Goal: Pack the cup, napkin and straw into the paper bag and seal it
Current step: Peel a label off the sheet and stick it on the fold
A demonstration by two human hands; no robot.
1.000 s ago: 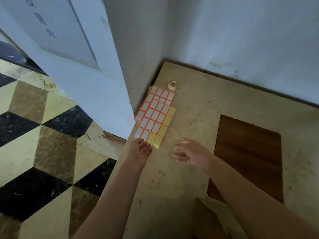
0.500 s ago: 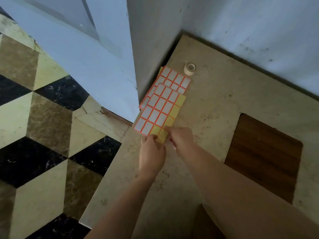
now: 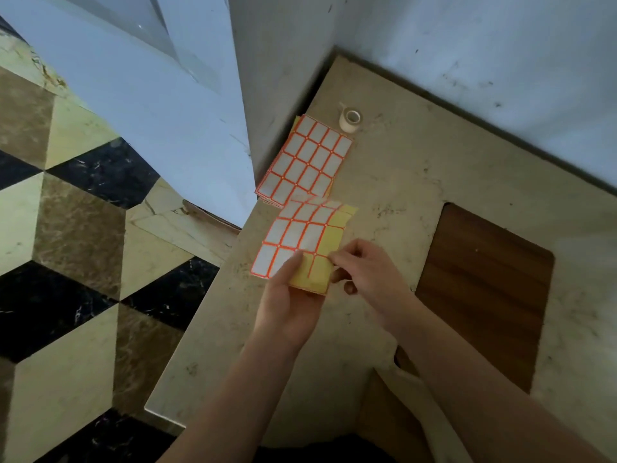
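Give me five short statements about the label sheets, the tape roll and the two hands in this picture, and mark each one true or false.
1. The left hand holds the near label sheet from below. True.
2. The right hand rests flat on the table. False: its fingertips pinch at the sheet's yellow edge.
3. The tape roll lies beyond the stack of label sheets, near the wall. True.
4. Every label on the held sheet is in place. False: bare yellow backing shows along its right side.
5. The tape roll sits on the stack. False: it sits on the table beside it.
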